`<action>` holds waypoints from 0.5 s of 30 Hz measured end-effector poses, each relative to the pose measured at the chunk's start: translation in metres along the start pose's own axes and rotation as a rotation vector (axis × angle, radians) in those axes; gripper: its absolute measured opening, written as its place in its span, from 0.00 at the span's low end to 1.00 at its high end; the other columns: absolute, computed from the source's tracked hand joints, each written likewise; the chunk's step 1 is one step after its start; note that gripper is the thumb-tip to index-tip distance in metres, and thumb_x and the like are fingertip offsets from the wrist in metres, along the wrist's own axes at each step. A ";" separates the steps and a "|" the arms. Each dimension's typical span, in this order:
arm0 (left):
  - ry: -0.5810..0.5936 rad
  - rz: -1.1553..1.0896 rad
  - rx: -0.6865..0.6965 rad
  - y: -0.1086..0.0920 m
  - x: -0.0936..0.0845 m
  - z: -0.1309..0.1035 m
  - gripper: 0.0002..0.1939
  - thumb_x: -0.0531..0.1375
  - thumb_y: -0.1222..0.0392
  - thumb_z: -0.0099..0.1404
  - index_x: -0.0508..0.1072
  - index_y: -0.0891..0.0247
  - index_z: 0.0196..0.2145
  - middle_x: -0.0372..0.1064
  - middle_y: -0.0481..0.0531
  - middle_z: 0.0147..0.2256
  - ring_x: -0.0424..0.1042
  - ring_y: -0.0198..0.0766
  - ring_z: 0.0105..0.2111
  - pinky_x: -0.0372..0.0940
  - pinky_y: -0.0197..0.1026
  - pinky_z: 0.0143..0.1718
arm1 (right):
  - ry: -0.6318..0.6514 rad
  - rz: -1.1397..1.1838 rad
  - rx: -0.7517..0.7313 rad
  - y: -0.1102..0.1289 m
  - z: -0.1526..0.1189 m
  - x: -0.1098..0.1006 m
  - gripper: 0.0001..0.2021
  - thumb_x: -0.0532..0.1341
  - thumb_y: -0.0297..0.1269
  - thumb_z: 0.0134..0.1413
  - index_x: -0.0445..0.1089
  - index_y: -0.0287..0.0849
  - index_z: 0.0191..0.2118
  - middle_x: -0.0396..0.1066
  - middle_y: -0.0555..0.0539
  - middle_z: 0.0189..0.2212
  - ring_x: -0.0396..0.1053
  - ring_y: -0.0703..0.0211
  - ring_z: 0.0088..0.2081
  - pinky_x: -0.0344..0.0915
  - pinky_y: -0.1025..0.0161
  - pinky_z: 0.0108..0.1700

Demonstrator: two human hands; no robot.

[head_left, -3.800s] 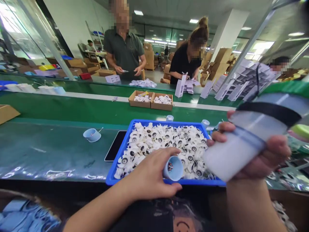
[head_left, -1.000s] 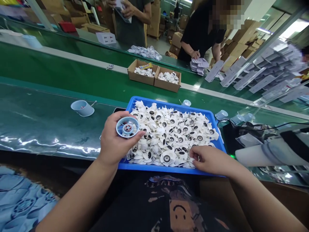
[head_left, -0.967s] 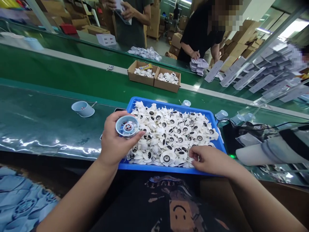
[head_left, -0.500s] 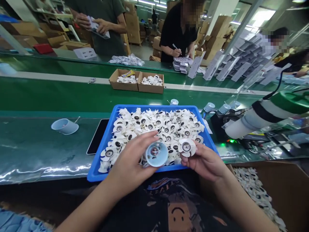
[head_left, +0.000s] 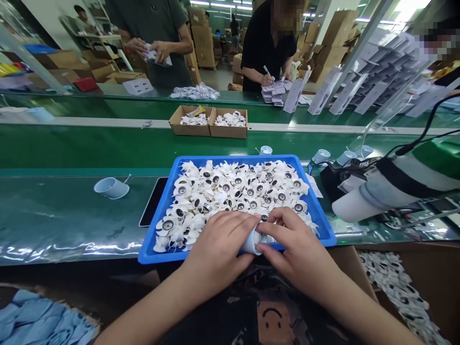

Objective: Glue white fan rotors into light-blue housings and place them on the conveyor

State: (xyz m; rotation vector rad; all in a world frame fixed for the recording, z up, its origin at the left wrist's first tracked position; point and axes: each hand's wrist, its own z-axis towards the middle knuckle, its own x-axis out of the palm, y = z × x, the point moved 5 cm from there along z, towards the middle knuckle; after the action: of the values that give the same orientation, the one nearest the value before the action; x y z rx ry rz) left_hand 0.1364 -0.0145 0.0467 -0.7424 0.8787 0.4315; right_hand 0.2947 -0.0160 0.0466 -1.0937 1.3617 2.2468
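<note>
My left hand [head_left: 223, 242] is closed around a light-blue plastic cup-shaped housing [head_left: 250, 244], its open end turned towards the right. At that opening, the bent fingers of my right hand [head_left: 300, 244] press on a small white fan wheel, mostly hidden by the fingers and the rim. How deep the wheel sits in the housing I cannot tell. Both hands are over the near edge of a blue tray [head_left: 149, 257], which is heaped with white fan wheels [head_left: 223, 187] with dark round hubs.
A blue housing [head_left: 113, 188] lies left of the tray, beside a black flat device [head_left: 153, 203]. On the right stands a white cylinder with a green cap [head_left: 391, 184]. Two cartons [head_left: 229, 131] of white parts sit beyond. Two people work across the green bench.
My right hand has brought the fan wheel left to the housing's mouth. My left hand has turned the housing so its opening faces right. The view has shifted slightly.
</note>
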 end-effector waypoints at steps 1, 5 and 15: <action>-0.030 0.008 0.020 -0.002 0.000 -0.001 0.27 0.63 0.69 0.58 0.65 0.64 0.56 0.73 0.57 0.51 0.71 0.48 0.51 0.65 0.55 0.52 | -0.014 0.007 -0.007 0.000 0.001 0.001 0.11 0.62 0.30 0.61 0.71 0.46 0.49 0.63 0.46 0.43 0.64 0.55 0.45 0.64 0.54 0.47; -0.115 0.040 0.089 -0.011 -0.004 -0.007 0.24 0.60 0.68 0.62 0.65 0.66 0.57 0.74 0.59 0.51 0.72 0.47 0.50 0.67 0.52 0.50 | -0.037 0.109 -0.026 -0.003 0.005 0.004 0.07 0.63 0.30 0.60 0.73 0.48 0.43 0.61 0.48 0.38 0.64 0.57 0.41 0.65 0.57 0.43; 0.053 0.294 -0.301 0.113 -0.064 0.094 0.35 0.64 0.50 0.63 0.62 0.61 0.64 0.64 0.58 0.54 0.66 0.53 0.55 0.63 0.52 0.57 | -0.369 -0.073 -0.171 -0.030 -0.033 -0.023 0.12 0.60 0.35 0.63 0.69 0.49 0.52 0.63 0.44 0.55 0.66 0.55 0.57 0.69 0.64 0.54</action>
State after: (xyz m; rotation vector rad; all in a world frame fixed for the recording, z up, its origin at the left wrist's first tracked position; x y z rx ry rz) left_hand 0.0796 0.1281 0.0931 -0.9063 0.9886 0.8209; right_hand 0.3423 -0.0261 0.0358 -0.7120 0.9813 2.3946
